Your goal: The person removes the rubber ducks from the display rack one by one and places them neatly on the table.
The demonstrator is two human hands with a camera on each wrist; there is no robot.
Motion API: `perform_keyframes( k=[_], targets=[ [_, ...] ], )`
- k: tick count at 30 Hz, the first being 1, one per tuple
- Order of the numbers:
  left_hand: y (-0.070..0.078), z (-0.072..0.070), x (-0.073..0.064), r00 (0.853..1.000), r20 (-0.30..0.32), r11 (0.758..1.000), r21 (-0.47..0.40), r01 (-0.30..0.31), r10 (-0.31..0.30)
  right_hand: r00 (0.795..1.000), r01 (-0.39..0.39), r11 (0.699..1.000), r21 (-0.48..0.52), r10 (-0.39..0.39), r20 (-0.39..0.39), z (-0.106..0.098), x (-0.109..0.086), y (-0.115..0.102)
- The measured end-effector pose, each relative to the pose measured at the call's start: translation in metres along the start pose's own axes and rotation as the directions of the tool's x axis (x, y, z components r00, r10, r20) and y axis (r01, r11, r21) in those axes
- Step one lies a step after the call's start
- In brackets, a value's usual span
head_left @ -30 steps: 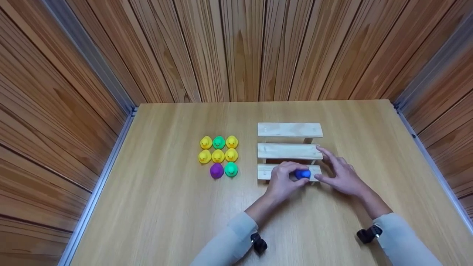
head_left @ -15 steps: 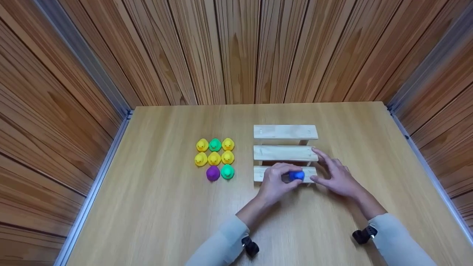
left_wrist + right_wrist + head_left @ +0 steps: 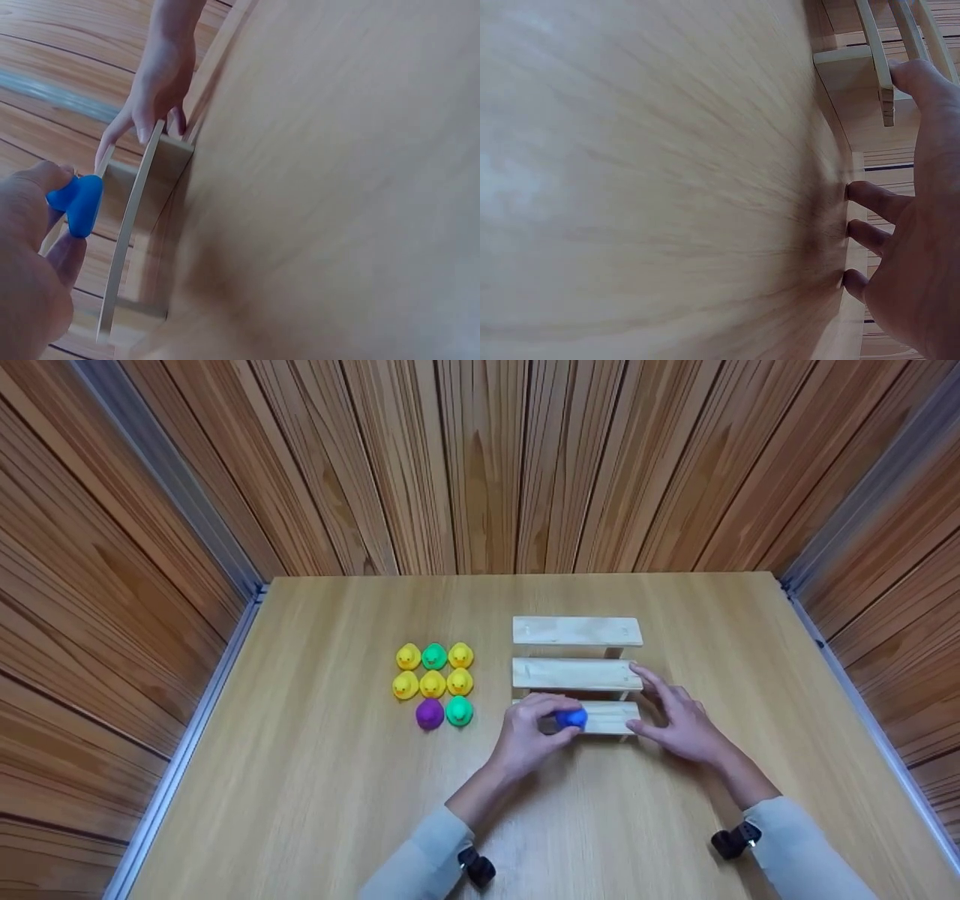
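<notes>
My left hand pinches a blue toy duck between thumb and fingers. In the left wrist view the duck is just above the lowest board of a pale wooden three-step stand. The left hand hides the left part of that board. My right hand is at the stand's right end with its fingers spread. Its thumb touches the end of a board, and the right wrist view has several fingertips of it resting on the table.
Left of the stand, several toy ducks stand in rows on the wooden table: yellow ones, a purple one and green ones. Wood-panelled walls enclose the table at the back and sides.
My left hand has slid leftward along the lowest board with the blue duck still pinched. The right hand stays at the stand's right end. The head view has shifted slightly.
</notes>
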State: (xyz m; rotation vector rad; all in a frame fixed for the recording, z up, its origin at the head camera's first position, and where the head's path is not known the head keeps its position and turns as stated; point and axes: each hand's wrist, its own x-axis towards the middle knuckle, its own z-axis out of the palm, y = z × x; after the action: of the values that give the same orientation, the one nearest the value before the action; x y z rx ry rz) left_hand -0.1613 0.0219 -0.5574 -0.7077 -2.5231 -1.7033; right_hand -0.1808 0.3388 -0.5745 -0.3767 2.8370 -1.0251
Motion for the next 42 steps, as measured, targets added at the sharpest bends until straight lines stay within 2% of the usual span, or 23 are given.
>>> perform_keyframes(
  k=[4, 10, 20, 29, 37, 42],
  targets=[
    [-0.005, -0.011, -0.006, 1.000, -0.005, 1.000, -0.016, 0.004, -0.004, 1.000, 0.009, 1.000, 0.008, -0.009, -0.005, 0.001, 0.000, 0.000],
    [-0.012, -0.028, -0.014, 0.999, -0.046, 1.000, 0.009, -0.021, 0.021, 0.999, 0.036, 0.999, 0.009, -0.035, -0.027, 0.004, 0.000, 0.001],
    [-0.018, -0.061, -0.028, 0.995, -0.086, 0.999, 0.003, 0.043, -0.042, 0.999, 0.031, 1.000, 0.001, -0.031, -0.042, 0.006, -0.004, 0.001],
    [-0.028, -0.089, -0.041, 0.989, -0.146, 0.998, 0.051, 0.028, -0.020, 1.000, 0.015, 1.000, 0.013, -0.014, -0.023, 0.005, -0.003, 0.001],
    [-0.039, -0.113, -0.053, 0.981, -0.184, 0.998, 0.008, 0.059, -0.057, 1.000, 0.016, 1.000, 0.009, -0.016, -0.015, 0.003, -0.001, 0.001],
    [-0.044, -0.129, -0.059, 0.978, -0.197, 0.998, 0.018, 0.067, -0.062, 0.999, 0.032, 0.999, 0.001, -0.032, -0.030, 0.002, 0.000, 0.001]
  ],
)
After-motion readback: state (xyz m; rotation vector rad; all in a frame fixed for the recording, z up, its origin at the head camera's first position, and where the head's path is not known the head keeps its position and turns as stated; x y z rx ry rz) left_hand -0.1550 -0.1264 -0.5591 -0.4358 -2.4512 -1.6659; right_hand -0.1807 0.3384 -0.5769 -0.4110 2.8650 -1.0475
